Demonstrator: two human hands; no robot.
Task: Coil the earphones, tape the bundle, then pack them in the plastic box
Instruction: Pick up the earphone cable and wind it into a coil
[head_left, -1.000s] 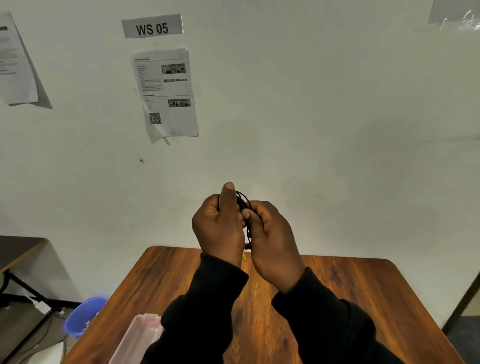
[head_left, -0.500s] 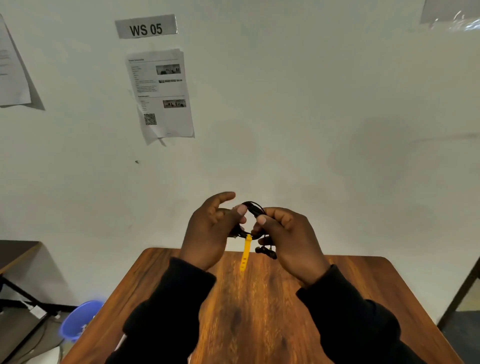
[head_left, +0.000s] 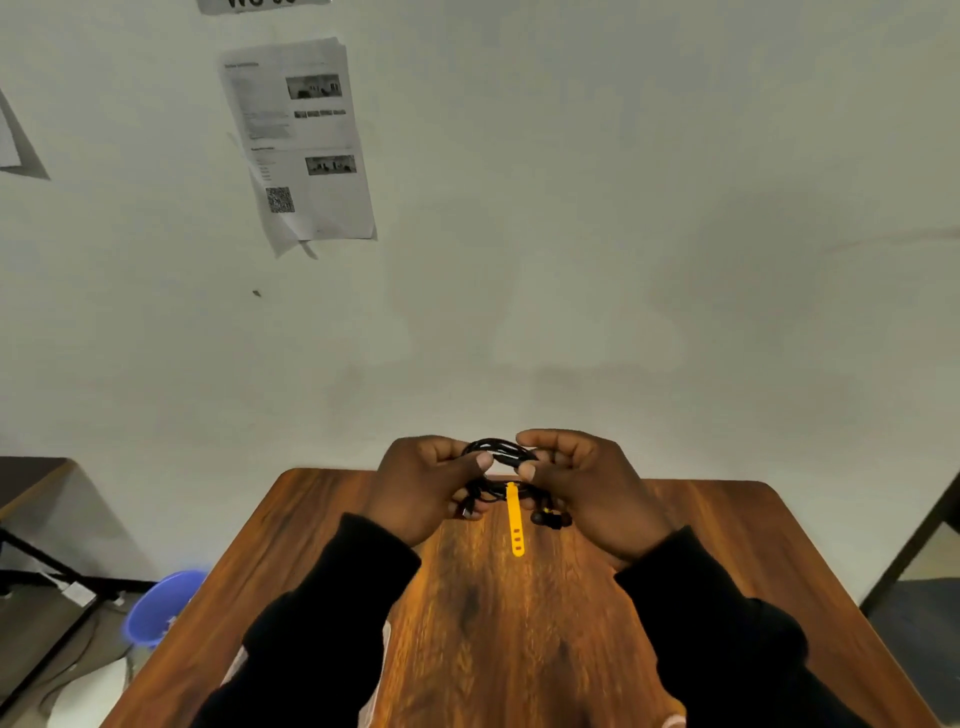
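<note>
A coil of black earphones (head_left: 500, 451) is held between both hands above the far end of the wooden table (head_left: 483, 623). My left hand (head_left: 422, 491) pinches the coil's left side and my right hand (head_left: 589, 488) pinches its right side. A yellow strap tie (head_left: 514, 519) hangs down from the coil's near side. The earbuds (head_left: 549, 518) dangle below my right thumb, and a plug end (head_left: 466, 512) sticks out under my left hand. A pale plastic box (head_left: 236, 667) shows only as a sliver behind my left sleeve.
The table stands against a white wall with printed sheets (head_left: 298, 140) taped to it. A blue bucket (head_left: 161, 605) sits on the floor at the left, next to a dark table frame (head_left: 31, 519). A dark frame edge (head_left: 914, 551) stands at the right.
The hands came down toward the table and spread the coil out flat between them. The yellow strap, hidden a second ago, now hangs free. The view has tilted downward.
</note>
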